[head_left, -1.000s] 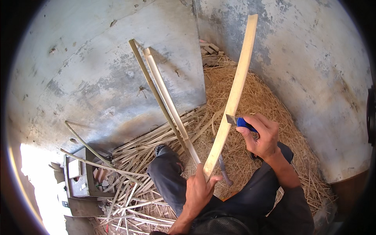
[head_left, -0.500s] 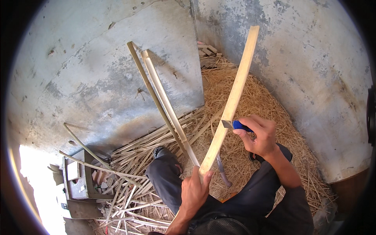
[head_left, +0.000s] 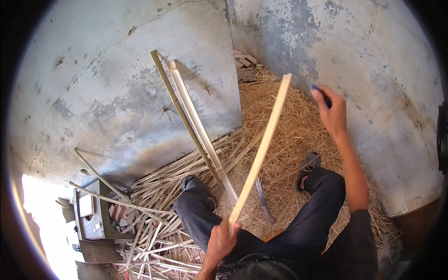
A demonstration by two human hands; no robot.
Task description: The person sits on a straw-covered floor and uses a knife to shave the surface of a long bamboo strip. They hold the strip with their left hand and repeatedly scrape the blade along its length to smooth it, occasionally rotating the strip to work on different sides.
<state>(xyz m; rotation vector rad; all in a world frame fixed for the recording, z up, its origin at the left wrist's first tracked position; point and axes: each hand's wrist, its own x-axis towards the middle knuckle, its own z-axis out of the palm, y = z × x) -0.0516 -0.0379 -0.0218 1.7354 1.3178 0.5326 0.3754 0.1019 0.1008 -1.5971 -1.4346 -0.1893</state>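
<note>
My left hand is closed round the lower end of a long pale bamboo strip. The strip slants up and away to the right between my knees, its far end free over the shavings. Out to the right, apart from the strip, my raised right hand is closed on a blue-handled blade. Only a bit of blue shows at its thumb; the metal part is hidden or blurred now. On the ground beyond the strip lies a long tool with a dark handle.
Two split bamboo lengths lean on the left wall. Straw-like shavings heap up in the corner. Loose strips cover the floor at left, beside a grey metal box with rubble in it. My shoes stand among the shavings.
My right hand has moved up and right, taking the blade off the strip. The strip's far end has dropped lower and nearer, and my left hand has shifted slightly down and left. My right knee has swung outward.
</note>
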